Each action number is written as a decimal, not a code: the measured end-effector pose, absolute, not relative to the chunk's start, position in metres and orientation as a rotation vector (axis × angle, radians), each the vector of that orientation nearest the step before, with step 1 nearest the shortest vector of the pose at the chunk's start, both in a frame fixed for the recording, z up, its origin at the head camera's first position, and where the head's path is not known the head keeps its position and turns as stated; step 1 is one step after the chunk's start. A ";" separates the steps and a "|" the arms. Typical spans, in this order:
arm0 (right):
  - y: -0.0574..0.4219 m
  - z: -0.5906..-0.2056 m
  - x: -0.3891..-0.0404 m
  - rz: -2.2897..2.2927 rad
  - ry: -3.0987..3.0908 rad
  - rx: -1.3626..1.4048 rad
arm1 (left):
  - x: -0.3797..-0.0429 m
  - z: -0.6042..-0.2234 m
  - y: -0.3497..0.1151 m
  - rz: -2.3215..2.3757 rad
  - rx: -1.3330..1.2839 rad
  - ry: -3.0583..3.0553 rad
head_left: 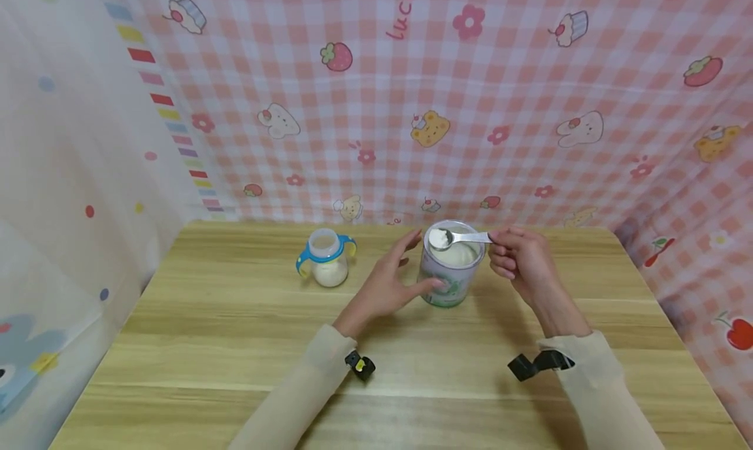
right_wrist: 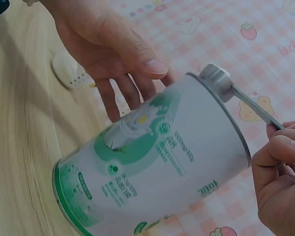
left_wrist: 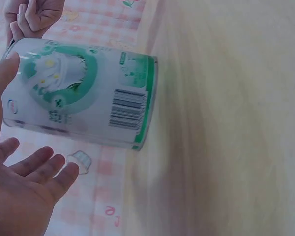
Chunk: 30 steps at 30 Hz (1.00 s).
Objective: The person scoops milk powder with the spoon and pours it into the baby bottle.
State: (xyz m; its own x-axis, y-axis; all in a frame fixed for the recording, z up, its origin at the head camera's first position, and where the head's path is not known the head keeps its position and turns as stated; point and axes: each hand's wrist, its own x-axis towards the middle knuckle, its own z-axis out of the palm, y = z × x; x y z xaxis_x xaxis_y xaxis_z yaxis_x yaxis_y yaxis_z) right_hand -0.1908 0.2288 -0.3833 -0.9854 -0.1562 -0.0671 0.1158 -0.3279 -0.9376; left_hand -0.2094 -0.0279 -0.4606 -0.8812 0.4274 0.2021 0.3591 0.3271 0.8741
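Observation:
My right hand pinches the handle of a metal measuring spoon. White powder fills the spoon's bowl, held over the mouth of a milk powder can. Pale powder shows inside the can, which stands upright on the table. At the can's left side is my left hand, its thumb and fingers spread. In the left wrist view those fingers are apart from the can wall; whether the thumb touches it I cannot tell. The right wrist view shows the spoon level with the can's rim.
A baby bottle without a lid, with blue handles and white contents, stands left of the left hand. The wooden table ends at a pink checked cloth behind. Black straps with small devices sit on both wrists.

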 end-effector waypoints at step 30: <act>0.179 -0.363 -0.179 -2.508 1.592 -0.042 | -0.197 -0.416 -0.105 1.576 0.898 2.850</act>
